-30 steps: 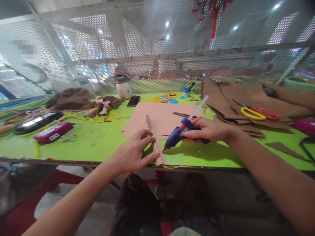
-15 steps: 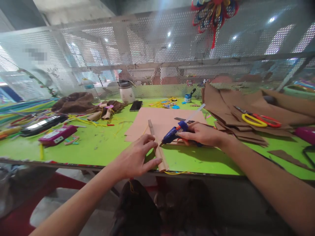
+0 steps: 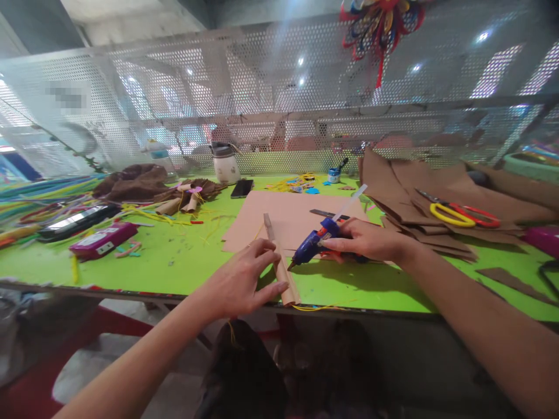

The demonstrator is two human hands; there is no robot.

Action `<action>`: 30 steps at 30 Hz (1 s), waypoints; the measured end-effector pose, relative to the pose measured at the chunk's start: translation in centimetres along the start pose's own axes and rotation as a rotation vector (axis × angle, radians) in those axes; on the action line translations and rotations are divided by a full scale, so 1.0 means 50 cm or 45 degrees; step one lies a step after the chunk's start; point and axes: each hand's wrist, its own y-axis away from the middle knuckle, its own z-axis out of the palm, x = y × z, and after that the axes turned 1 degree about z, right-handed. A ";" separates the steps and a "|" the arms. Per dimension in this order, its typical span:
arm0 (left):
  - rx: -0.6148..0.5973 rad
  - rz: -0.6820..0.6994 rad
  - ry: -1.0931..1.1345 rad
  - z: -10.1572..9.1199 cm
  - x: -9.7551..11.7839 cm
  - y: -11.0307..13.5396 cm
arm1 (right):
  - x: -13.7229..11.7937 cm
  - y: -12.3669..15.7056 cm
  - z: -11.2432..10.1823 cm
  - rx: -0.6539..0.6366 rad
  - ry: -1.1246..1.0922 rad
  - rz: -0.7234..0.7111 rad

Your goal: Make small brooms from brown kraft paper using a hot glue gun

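My left hand (image 3: 244,276) is closed on a narrow roll of brown paper (image 3: 287,291), fingers on top and thumb near its lower end. The roll lies on the green table, pointing away from me, its near end at the front edge. In my right hand (image 3: 367,240) is a blue glue gun (image 3: 309,247), gripped by its handle, with a whitish glue stick (image 3: 353,199) sticking out of the back. The nozzle points down at the right side of the roll; whether it touches the paper I cannot tell. Flat brown paper sheets (image 3: 251,212) lie just behind.
Yellow-and-red-handled scissors (image 3: 452,214) rest on stacked brown paper (image 3: 393,186) at right. A purple power strip (image 3: 103,240), small paper rolls (image 3: 168,206) and coloured strips are at left. A phone (image 3: 241,188), a white jug (image 3: 226,166) and a perforated screen (image 3: 271,87) stand behind.
The glue gun has moved slightly toward me and to the right along the roll's edge. My left hand keeps its place on the roll.
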 end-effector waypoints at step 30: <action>-0.008 0.013 -0.015 0.004 -0.009 0.002 | 0.009 -0.028 0.013 0.173 0.010 -0.020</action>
